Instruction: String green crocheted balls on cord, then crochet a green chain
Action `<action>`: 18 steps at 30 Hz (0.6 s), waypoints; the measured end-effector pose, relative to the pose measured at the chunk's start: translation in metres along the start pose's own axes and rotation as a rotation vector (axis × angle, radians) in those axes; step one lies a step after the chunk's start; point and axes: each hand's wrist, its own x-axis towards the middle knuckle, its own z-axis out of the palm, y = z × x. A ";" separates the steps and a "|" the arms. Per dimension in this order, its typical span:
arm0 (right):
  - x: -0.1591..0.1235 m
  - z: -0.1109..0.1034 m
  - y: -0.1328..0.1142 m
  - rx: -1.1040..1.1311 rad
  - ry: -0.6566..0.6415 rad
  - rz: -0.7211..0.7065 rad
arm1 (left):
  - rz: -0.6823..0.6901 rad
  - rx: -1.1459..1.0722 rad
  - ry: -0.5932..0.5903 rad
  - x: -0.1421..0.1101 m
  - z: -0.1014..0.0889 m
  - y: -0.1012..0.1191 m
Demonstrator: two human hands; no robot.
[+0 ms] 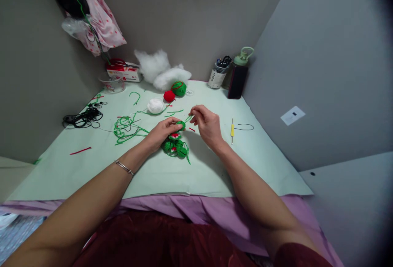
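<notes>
Your left hand (163,133) clamps the green crocheted piece (181,126) above the pale green tabletop (202,169); your right thumb and finger pinch green yarn (188,118) beside it. Grey walls (196,25) enclose the table, white stuffing (158,68) lies at the back, and purple cloth (147,205) edges the front.

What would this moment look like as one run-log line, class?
left hand: steadies green crochet piece | right hand: pinches green yarn | white yarn ball: beyond hands
</notes>
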 end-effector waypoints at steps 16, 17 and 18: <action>0.011 -0.007 -0.005 0.458 -0.050 0.268 | -0.006 -0.112 0.063 0.000 0.000 0.004; 0.012 -0.008 -0.006 0.483 -0.069 0.289 | 0.001 -0.123 0.072 0.000 0.000 0.004; 0.012 -0.010 -0.007 0.502 -0.086 0.309 | 0.010 -0.128 0.081 0.001 -0.001 0.005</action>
